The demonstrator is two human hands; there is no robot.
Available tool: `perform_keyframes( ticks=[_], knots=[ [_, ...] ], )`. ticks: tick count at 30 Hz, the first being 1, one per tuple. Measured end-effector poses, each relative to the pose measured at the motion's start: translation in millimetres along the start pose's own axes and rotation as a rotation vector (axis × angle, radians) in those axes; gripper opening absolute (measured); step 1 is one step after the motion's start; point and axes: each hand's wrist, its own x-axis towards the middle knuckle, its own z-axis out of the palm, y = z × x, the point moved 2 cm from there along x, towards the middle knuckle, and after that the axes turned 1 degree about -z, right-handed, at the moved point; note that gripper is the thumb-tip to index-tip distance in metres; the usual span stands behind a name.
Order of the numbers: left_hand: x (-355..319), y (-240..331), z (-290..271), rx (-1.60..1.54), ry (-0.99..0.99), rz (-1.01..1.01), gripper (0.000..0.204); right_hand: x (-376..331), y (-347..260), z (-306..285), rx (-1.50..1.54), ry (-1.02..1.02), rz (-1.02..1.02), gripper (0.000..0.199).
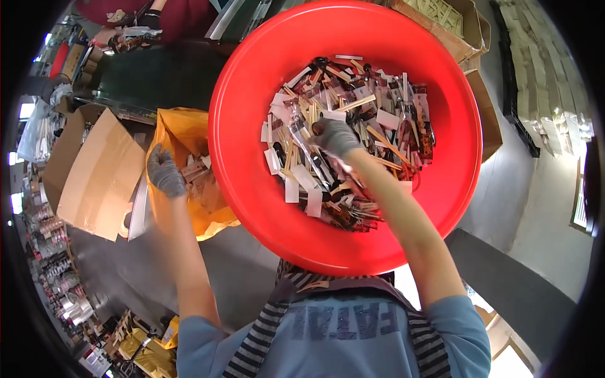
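Observation:
A big red basin fills the middle, holding a heap of wooden chopsticks, clear wrapped cutlery packets and white paper slips. Over the left part of this heap is my right hand in a grey glove. Its fingers are curled down among the packets, and what lies between them is hidden. To the left of the basin stands an orange-yellow bag with paper-like pieces inside. My left hand, also gloved in grey, is closed on the bag's left rim.
An open cardboard box stands left of the bag. Behind it is a dark green tabletop, where another person's gloved hand holds packets. A carton of wooden sticks sits beyond the basin's right side.

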Motion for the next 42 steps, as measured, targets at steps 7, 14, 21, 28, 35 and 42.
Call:
perform_keyframes(
  ticks=[7,14,21,28,35,42],
  knots=[
    [-94,141,71,0.244,-0.793,0.743,0.029,58,1,43,-0.126,0.189,0.091,0.026],
    [-88,118,234,0.393,-1.116,-0.005,0.044,-23,50,-4,0.316,0.513,-0.150,0.015],
    [-121,49,286,-0.003,-0.901,-0.174,0.039,-112,74,-45,0.825,0.325,-0.044,0.016],
    [-101,179,168,-0.923,-0.927,-0.277,0.030,-165,43,-77,0.724,0.210,-0.229,0.026],
    [-109,224,98,-0.724,-0.939,-0.072,0.036,-192,-25,-103,0.106,0.317,-0.592,0.019],
    [-149,283,48,-0.699,-1.014,0.091,0.035,-199,-64,-148,0.016,0.706,-0.837,0.019]
  ],
)
